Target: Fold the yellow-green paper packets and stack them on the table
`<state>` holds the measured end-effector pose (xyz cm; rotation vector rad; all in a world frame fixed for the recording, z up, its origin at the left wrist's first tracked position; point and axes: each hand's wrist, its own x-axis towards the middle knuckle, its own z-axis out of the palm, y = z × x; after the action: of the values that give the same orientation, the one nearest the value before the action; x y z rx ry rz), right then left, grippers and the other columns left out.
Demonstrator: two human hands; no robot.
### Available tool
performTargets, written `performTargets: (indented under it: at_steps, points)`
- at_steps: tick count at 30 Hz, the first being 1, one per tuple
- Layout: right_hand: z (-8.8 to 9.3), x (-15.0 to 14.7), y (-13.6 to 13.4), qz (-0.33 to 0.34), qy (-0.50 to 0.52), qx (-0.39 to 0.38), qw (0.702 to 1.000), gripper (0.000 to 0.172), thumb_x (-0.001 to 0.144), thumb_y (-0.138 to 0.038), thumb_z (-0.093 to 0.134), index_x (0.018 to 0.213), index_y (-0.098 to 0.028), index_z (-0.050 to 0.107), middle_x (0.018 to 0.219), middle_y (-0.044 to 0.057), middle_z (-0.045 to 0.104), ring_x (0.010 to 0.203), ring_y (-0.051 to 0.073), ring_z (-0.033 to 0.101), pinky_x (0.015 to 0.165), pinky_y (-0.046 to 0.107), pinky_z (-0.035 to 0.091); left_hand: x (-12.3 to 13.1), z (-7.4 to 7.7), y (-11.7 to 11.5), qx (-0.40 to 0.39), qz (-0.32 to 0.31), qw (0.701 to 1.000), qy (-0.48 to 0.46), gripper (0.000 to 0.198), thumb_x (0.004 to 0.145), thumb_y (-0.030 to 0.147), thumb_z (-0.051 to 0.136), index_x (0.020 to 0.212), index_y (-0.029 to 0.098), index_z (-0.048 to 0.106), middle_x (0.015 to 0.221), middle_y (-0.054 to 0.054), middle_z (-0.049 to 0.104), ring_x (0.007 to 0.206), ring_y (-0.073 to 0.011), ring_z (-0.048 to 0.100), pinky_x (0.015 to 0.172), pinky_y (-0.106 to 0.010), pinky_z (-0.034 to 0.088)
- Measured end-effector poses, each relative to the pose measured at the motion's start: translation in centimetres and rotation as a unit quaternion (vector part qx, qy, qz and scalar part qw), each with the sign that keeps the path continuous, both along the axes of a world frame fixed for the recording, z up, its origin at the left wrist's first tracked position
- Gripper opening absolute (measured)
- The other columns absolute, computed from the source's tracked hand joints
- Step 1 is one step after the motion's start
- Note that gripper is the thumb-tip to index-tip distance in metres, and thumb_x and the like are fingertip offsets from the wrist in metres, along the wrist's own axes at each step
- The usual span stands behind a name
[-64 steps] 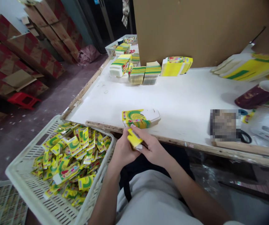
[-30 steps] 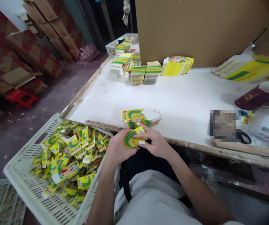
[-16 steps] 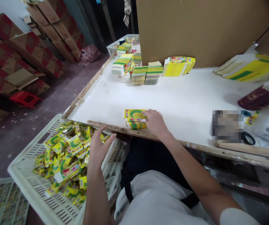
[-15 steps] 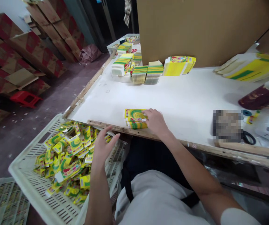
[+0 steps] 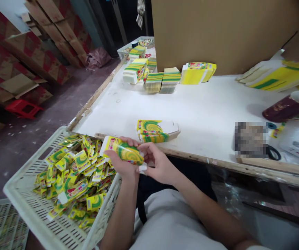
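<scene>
A small yellow and green printed carton [image 5: 126, 151] is held in front of me, just over the table's near edge. My left hand [image 5: 123, 169] is closed around it, thumb on the near side and fingers behind. At the carton's right end, my right hand [image 5: 162, 167] pinches around the white end flaps; its fingertips partly hide them. Just beyond my hands, a short pile of flattened cartons [image 5: 151, 135] lies on the white table [image 5: 206, 114], white flaps pointing right. To the left, a white slotted plastic crate [image 5: 13, 185] holds many similar yellow-green cartons [image 5: 76, 177].
Bundles of flat cartons [image 5: 170, 80] stand along the brown cardboard panel [image 5: 217, 34]. A dark red cup [image 5: 278, 109] lies tilted at the right, near a black ring [image 5: 274, 152]. A wooden strip [image 5: 191, 154] edges the table. Stacked boxes [image 5: 32, 52] and a red stool [image 5: 24, 108] stand left.
My right hand has left the pile with a carton and come down toward me. My left hand has moved from above the crate to the carton and closed around it.
</scene>
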<state>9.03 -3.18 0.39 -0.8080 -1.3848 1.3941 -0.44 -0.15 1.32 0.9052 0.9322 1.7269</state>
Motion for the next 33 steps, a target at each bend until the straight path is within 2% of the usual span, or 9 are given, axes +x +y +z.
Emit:
performTargets:
  at_steps: [3,7,12,16,19,23,26,29,33]
  points:
    - [-0.2,-0.5,-0.5,-0.010,-0.061,0.023,0.998,0.052,0.062,-0.018,0.070,0.109,-0.022,0.049,0.088,0.000,0.055,0.071,0.012,0.050,0.062,0.023,0.043,0.0,0.5,0.2,-0.072,0.024,0.997,0.005,0.060,0.073,0.077,0.016,0.068,0.023,0.043,0.057,0.002,0.037,0.049,-0.0117,0.040,0.050,-0.026,0.041]
    - [-1.2,0.7,0.5,-0.064,-0.013,-0.024,0.998,0.032,0.068,-0.020,0.065,0.097,-0.020,0.055,0.070,-0.005,0.052,0.059,0.010,0.049,0.055,0.021,0.040,-0.1,-0.7,-0.1,-0.102,-0.005,0.994,0.035,0.063,0.069,0.078,0.029,0.082,0.022,0.054,0.067,-0.001,0.053,0.061,-0.0139,0.052,0.058,-0.027,0.047]
    - [-1.2,3.8,1.4,-0.128,-0.049,0.000,0.990,0.010,0.075,-0.016,0.056,0.083,-0.018,0.061,0.075,0.000,0.063,0.069,0.015,0.058,0.062,0.026,0.045,-0.8,-2.4,-0.6,-0.058,0.042,0.991,0.112,0.025,0.075,0.041,0.061,0.087,0.018,0.061,0.082,-0.001,0.064,0.081,-0.0139,0.060,0.077,-0.027,0.048]
    - [-0.4,6.1,1.3,-0.203,-0.199,0.109,0.952,0.020,0.075,-0.009,0.052,0.084,-0.020,0.066,0.079,0.003,0.067,0.075,0.018,0.060,0.067,0.031,0.047,-2.3,-0.6,-0.7,-0.008,0.061,0.977,0.202,0.028,0.080,0.033,0.057,0.104,0.019,0.057,0.101,-0.005,0.062,0.094,-0.0160,0.060,0.086,-0.030,0.046]
    - [0.3,6.9,1.0,-0.216,-0.319,0.214,0.898,0.031,0.077,-0.004,0.047,0.087,-0.024,0.068,0.085,0.004,0.068,0.084,0.020,0.058,0.080,0.037,0.044,-3.2,1.6,-0.8,0.060,0.035,0.941,0.333,0.046,0.076,0.033,0.060,0.118,0.019,0.048,0.119,-0.010,0.054,0.110,-0.0211,0.053,0.098,-0.038,0.039]
    - [1.2,6.5,0.3,-0.140,-0.360,0.306,0.870,0.028,0.082,-0.011,0.050,0.089,-0.030,0.068,0.084,0.000,0.067,0.096,0.019,0.056,0.103,0.045,0.027,-2.6,2.3,-1.2,0.020,-0.160,0.830,0.534,0.074,0.058,0.035,0.076,0.123,0.021,0.043,0.121,-0.010,0.054,0.112,-0.0268,0.051,0.096,-0.041,0.039]
    - [1.2,6.2,0.1,-0.233,-0.286,0.275,0.888,0.030,0.080,-0.018,0.056,0.106,-0.031,0.062,0.106,0.003,0.061,0.116,0.023,0.047,0.108,0.046,0.022,-1.4,1.4,-1.6,-0.032,-0.222,0.801,0.555,0.058,0.063,0.035,0.071,0.113,0.022,0.046,0.104,-0.005,0.061,0.094,-0.0228,0.059,0.082,-0.036,0.047]
    - [0.4,6.0,0.3,-0.318,-0.135,0.156,0.925,0.061,0.076,-0.029,0.063,0.131,-0.026,0.039,0.132,0.009,0.044,0.123,0.026,0.041,0.103,0.043,0.034,-0.4,0.8,-2.1,-0.038,-0.180,0.819,0.543,0.055,0.065,0.035,0.069,0.110,0.021,0.042,0.099,-0.003,0.060,0.090,-0.0203,0.059,0.078,-0.033,0.047]
    - [-1.1,4.9,0.7,-0.189,0.003,0.016,0.982,0.038,0.088,-0.036,0.042,0.124,-0.023,0.047,0.120,0.008,0.057,0.115,0.023,0.051,0.096,0.038,0.044,-0.1,0.5,-2.1,-0.032,-0.134,0.811,0.569,0.064,0.064,0.039,0.070,0.114,0.021,0.036,0.101,-0.006,0.058,0.091,-0.0222,0.059,0.077,-0.034,0.048]
